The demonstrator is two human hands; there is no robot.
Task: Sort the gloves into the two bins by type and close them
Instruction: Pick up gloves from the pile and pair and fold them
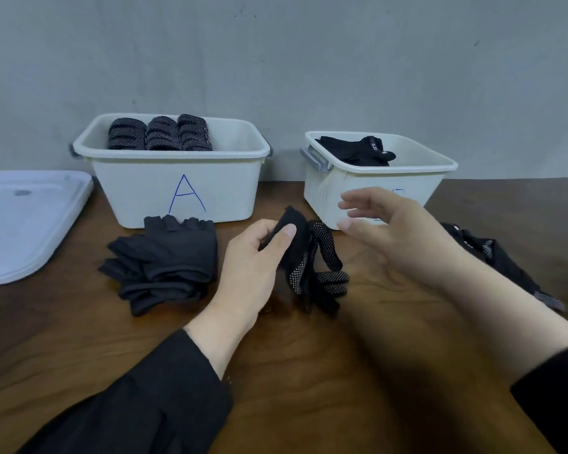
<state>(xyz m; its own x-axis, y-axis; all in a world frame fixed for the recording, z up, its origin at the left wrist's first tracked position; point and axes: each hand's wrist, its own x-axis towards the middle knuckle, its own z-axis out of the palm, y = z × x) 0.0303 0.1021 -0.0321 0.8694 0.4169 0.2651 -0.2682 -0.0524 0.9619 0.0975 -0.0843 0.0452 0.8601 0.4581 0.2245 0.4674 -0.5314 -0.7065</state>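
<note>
My left hand (253, 260) pinches a black glove with white grip dots (312, 267) by its cuff, and the glove's fingers hang down onto the table. Just to its right, my right hand (387, 231) hovers open and blurred in front of the smaller bin. White bin A (177, 191) at the back left holds three rolled dotted gloves (159, 132). The smaller white bin (325, 191) at the back right holds flat black gloves (358, 149). A stack of plain dark gloves (164, 263) lies in front of bin A. More black gloves (492, 257) lie at the right, partly hidden by my right arm.
A white lid (23, 221) lies flat on the wooden table at the far left. A grey wall stands close behind both bins. The smaller bin has a grey latch handle (315, 158) on its left side.
</note>
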